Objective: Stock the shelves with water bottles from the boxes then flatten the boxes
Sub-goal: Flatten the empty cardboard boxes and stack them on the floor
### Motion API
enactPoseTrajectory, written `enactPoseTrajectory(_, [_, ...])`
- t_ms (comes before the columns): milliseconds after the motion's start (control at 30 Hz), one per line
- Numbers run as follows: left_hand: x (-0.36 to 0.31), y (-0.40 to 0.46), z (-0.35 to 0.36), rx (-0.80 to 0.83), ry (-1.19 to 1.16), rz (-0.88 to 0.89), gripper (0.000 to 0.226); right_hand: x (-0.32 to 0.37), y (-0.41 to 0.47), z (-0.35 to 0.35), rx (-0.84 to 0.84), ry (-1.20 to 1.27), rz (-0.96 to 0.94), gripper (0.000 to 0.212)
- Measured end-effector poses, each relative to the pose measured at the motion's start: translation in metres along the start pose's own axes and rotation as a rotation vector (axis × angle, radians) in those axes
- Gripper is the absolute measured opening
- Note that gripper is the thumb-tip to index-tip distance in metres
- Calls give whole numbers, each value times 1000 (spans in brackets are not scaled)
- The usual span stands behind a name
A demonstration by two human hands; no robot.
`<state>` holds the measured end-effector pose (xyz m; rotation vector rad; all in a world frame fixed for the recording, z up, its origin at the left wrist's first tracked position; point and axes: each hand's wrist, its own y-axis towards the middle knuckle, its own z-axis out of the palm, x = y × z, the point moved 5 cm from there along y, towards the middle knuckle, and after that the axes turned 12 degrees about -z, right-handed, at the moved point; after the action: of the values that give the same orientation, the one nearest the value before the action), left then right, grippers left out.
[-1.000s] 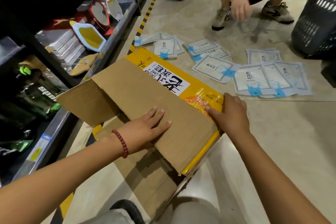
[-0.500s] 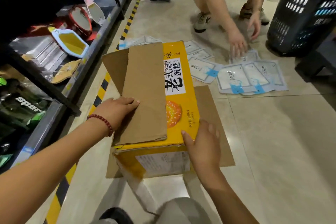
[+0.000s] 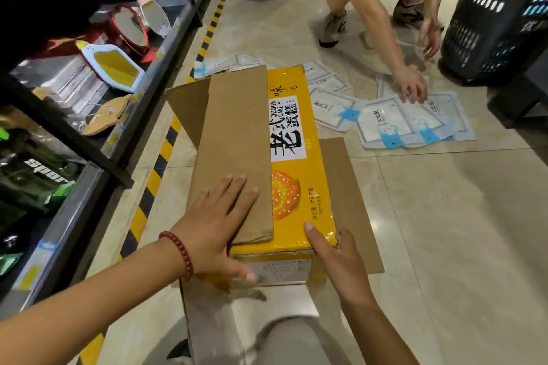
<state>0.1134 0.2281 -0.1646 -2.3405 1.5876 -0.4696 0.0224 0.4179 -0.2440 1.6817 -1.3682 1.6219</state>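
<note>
From the head view, a yellow cake box (image 3: 296, 139) lies on the tiled floor (image 3: 444, 246) beside the shelf (image 3: 89, 157), with brown flaps spread out under and around it. The left hand (image 3: 216, 225) lies flat on the brown flap (image 3: 237, 139) folded over the box's top, fingers straight and spread, its grip released, thumb down over the near end of the box. The right hand (image 3: 338, 258) holds the box's near right corner, thumb on the yellow top, fingers wrapped down the side, its grip grasping the box. Beyond the box, white packets (image 3: 385, 121) lie scattered on the floor, where another person's hand (image 3: 412, 89) reaches. A dark basket (image 3: 498, 18) stands beyond the box to its right.
</note>
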Motion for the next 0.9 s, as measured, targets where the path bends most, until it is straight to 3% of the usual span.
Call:
enactPoseTrajectory(100, [-2,-4,12,83,214,-8,140,8,4,1,30,19,0,99])
enactPoseTrajectory(233, [15,-7,10,63,357,-49,131,19,14,2,-9,25,-84,46])
enactPoseTrajectory(300, [32,-6,10,56,328,-84,125,24,17,5,-38,35,-116,35])
enactPoseTrajectory(567, [54,-5,7,62,251,-114,119,28,23,5,-111,-3,-166,37])
enactPoseTrajectory(833, [55,-9,-2,131,330,-65,134,25,21,-4,-162,-93,-178,59])
enactPoseTrajectory(900, [58,-11,-1,176,338,-86,141,23,21,-3,-173,-104,-149,76])
